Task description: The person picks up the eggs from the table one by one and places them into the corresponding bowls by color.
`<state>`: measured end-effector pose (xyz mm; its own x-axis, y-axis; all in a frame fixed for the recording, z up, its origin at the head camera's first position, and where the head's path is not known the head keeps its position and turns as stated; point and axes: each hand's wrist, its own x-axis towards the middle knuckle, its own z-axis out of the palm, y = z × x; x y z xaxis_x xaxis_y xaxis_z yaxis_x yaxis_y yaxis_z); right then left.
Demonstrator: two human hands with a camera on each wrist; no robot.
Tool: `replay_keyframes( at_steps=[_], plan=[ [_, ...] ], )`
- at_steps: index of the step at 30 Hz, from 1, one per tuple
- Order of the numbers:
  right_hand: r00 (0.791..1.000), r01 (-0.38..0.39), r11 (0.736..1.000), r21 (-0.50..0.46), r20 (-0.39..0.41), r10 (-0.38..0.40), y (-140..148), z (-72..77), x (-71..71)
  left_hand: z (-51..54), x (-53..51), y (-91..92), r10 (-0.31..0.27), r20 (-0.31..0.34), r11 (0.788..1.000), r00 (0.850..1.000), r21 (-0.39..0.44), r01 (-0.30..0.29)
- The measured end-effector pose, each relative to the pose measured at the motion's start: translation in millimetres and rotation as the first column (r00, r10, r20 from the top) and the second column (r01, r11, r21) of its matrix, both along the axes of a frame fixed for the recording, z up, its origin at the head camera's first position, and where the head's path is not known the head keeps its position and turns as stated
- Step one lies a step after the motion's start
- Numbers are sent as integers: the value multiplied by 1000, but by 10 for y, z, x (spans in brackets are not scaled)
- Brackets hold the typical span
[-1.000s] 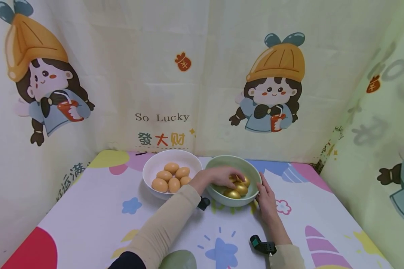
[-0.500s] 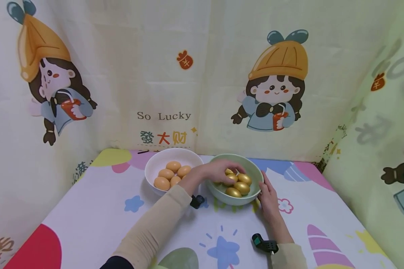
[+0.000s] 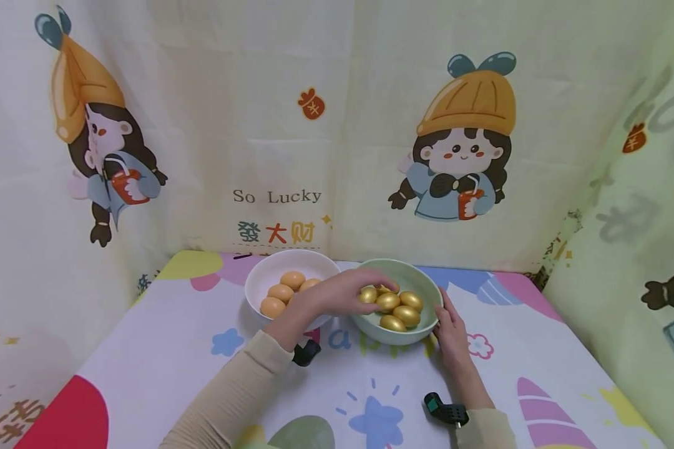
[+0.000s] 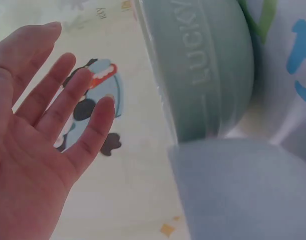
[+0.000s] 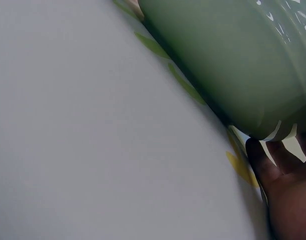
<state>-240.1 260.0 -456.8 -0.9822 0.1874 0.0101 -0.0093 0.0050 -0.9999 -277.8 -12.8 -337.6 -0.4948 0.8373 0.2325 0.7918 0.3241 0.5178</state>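
Observation:
My left hand (image 3: 345, 294) hovers over the gap between two bowls, its fingertips reaching above the green bowl (image 3: 427, 284). In the left wrist view its fingers are spread and relaxed, with nothing in the palm. Several golden eggs (image 3: 407, 315) lie in the green bowl. The white bowl (image 3: 258, 274) stands to its left and holds several brown eggs (image 3: 281, 292), partly hidden by my left forearm. My right hand (image 3: 452, 330) rests against the green bowl's right side. The right wrist view shows fairly straight fingers touching its outer wall; the thumb is not seen there.
Both bowls stand close together near the back of the table, which has a patterned cover (image 3: 163, 374). A printed cloth (image 3: 359, 156) hangs right behind them and along both sides. Black cameras (image 3: 446, 410) are strapped to both wrists.
My left hand has drawn back up and left from the golden eggs, uncovering more of them, and holds nothing. The right hand stays at the green bowl. The head view has shifted slightly.

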Motion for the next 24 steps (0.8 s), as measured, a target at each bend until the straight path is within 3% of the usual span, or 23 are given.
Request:
replay_keyframes(
  at_steps=[10,13,19,24],
  plan=[
    [1000,-15,999,32,-1,15,44,13,43,-55,426,-479,152,-22,986,988,70,-151],
    [1000,-20,999,41,7,20,28,14,36,-71,524,-620,216,-9,974,976,73,-214],
    [1000,-11,999,43,26,10,21,25,25,-110,676,-851,302,-54,947,952,130,-293],
    [1000,-12,999,47,21,11,42,39,31,-192,789,-1068,398,-57,905,916,186,-382]
  ],
)
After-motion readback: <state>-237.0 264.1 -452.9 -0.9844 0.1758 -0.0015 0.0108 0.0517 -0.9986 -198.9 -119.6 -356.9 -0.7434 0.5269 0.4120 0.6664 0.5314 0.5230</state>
